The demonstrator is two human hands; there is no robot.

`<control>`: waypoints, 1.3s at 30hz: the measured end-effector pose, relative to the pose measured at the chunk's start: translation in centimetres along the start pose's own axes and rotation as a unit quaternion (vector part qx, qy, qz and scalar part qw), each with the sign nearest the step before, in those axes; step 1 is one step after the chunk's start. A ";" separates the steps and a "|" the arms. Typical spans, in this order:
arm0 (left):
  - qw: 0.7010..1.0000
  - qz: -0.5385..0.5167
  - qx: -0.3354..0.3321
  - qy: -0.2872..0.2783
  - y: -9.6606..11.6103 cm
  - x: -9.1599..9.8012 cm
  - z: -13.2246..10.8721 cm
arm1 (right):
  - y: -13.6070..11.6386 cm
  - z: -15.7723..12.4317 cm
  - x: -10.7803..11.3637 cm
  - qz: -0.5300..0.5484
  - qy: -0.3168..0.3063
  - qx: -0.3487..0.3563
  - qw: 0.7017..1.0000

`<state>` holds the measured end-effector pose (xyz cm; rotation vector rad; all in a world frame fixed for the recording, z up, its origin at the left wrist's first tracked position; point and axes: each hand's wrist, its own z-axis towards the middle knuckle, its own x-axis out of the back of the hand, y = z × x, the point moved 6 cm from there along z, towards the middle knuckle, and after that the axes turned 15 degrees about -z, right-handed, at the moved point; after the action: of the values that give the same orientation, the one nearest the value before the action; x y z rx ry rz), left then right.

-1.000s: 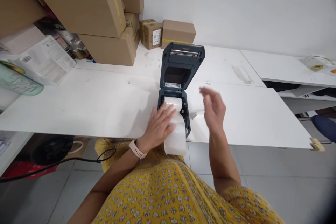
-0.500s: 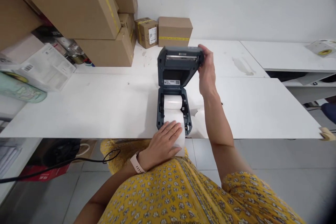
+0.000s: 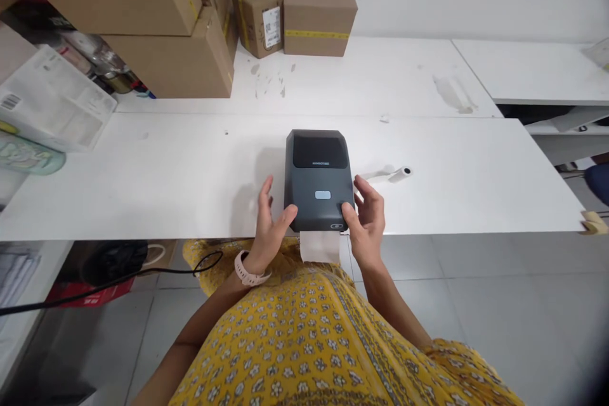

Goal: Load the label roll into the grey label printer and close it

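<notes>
A dark grey label printer (image 3: 318, 177) sits closed at the front edge of the white table (image 3: 143, 184). A strip of white label paper (image 3: 320, 246) hangs out of its front slot. My left hand (image 3: 267, 223) is at the printer's left front corner, thumb on the lid, fingers spread upward. My right hand (image 3: 366, 219) mirrors it at the right front corner, thumb pressing the lid, fingers apart. Neither hand holds anything. A pale watch is on my left wrist.
A small empty paper core (image 3: 394, 174) lies just right of the printer. Cardboard boxes (image 3: 166, 19) are stacked at the back left, two smaller boxes (image 3: 318, 18) against the wall. Packaged goods (image 3: 42, 101) sit far left. A black cable (image 3: 118, 292) runs under the table.
My right hand swung the printer lid down from upright to closed. My left hand left the label paper and moved to the lid's left corner. The view tilted down.
</notes>
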<state>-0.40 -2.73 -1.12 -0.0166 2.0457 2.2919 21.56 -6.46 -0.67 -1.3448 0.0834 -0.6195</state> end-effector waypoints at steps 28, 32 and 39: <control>0.928 -0.116 0.266 -0.232 -4.0 -4.9 -5.9 | 3.1 -0.6 -1.7 0.008 -0.095 -0.109 0.989; 0.913 -0.170 0.293 -0.228 -3.7 -5.2 -6.2 | 3.3 -0.5 -1.7 0.004 -0.100 -0.100 0.990; 0.900 -0.176 0.330 -0.222 -5.5 -4.6 -6.6 | 1.6 -0.5 -1.1 -0.064 -0.068 -0.041 0.995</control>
<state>4.29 -8.91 -7.07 0.1453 2.2066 1.1787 21.08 -6.21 -2.57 -1.4762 -0.0895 -0.6345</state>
